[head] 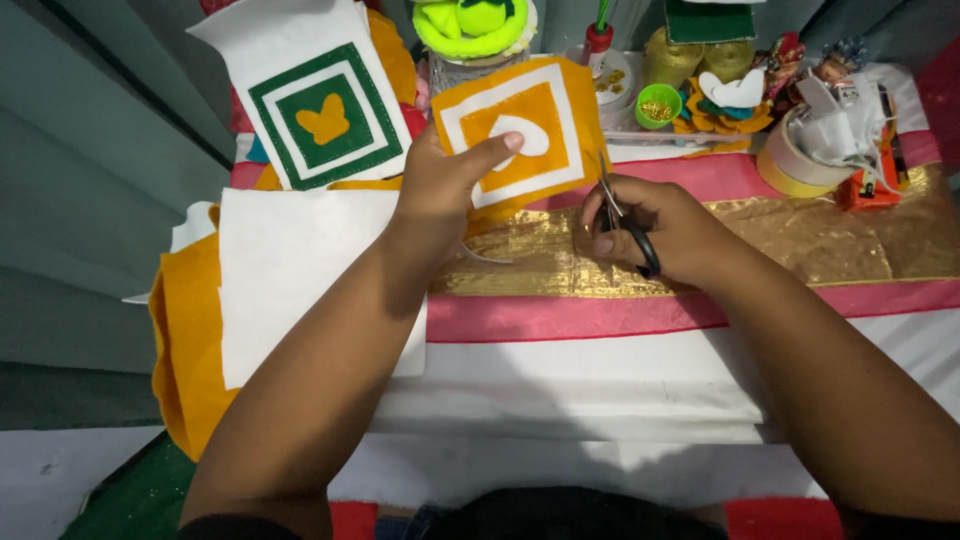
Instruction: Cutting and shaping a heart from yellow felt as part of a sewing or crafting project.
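My left hand (447,185) holds up an orange felt square (520,135) with a white border and a white heart in its middle; my thumb lies across its lower edge. My right hand (655,225) grips black-handled scissors (625,215), blades pointing up at the square's right edge. Both hands hover over a gold fabric band (830,240) on a pink and white cloth.
A white felt piece with green squares and an orange butterfly (320,110) lies at the back left. White felt (290,270) over orange felt (185,340) sits on the left. A tape roll (790,165), green bowl of beads (657,105) and craft clutter line the back.
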